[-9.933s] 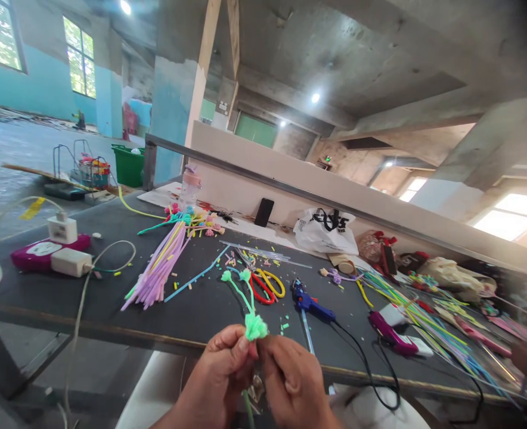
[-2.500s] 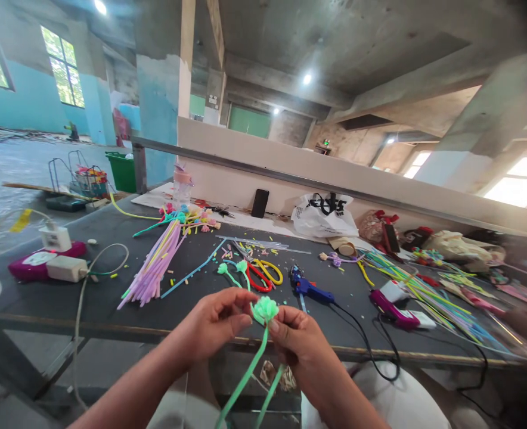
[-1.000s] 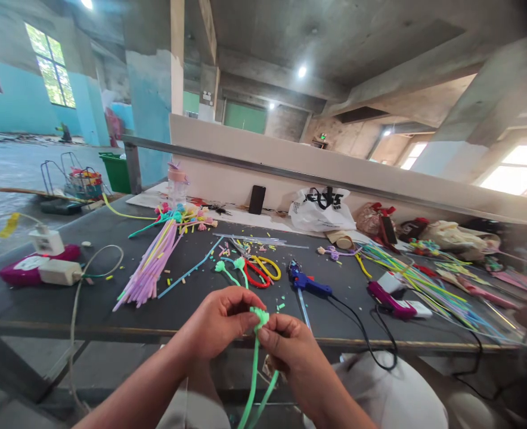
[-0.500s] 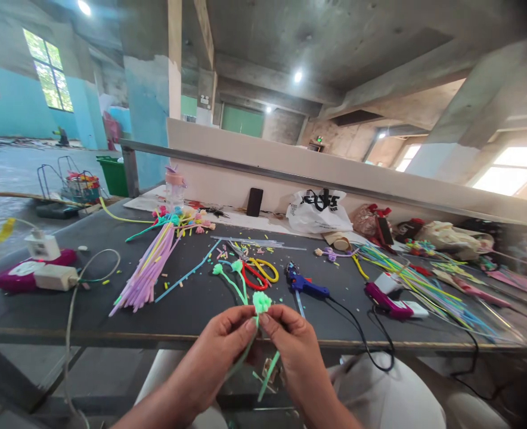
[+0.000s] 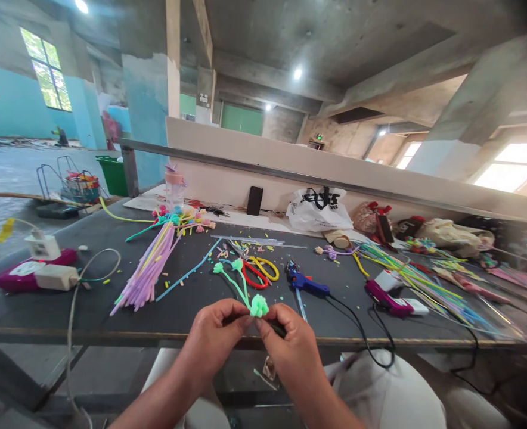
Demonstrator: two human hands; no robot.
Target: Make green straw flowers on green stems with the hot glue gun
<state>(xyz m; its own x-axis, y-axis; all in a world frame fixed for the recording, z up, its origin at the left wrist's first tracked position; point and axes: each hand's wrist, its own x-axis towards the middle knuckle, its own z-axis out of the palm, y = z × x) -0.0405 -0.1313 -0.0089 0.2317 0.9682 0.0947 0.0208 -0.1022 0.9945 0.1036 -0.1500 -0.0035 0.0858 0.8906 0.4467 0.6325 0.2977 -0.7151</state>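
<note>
A light-green fuzzy pipe-cleaner flower [image 5: 259, 305] is pinched between both hands above the table's front edge. My left hand [image 5: 221, 330] is closed, thumb and fingers at the flower's left underside. My right hand [image 5: 290, 336] is closed as well, its thumb and forefinger pressed at the base from the right. The stem is mostly hidden by the hands. Just beyond lie two more green pipe-cleaner flowers [image 5: 228, 268] with long stems. Scissors [image 5: 263, 270] with red and yellow handles lie behind the hands, and a blue glue gun [image 5: 309, 287] to their right.
Bundled lilac pipe cleaners [image 5: 147, 268] lie left, below a lidded bottle [image 5: 174, 185]. Purple power strips sit left [image 5: 15, 277] and right [image 5: 388, 301], with loose cables. A phone [image 5: 254, 201] and a white bag [image 5: 319, 208] stand at the back. Multicoloured pipe cleaners [image 5: 406, 277] spread rightward.
The flower has tipped over and moved slightly down and left between the fingers. Its green stem, which hung below the hands before, is no longer visible there.
</note>
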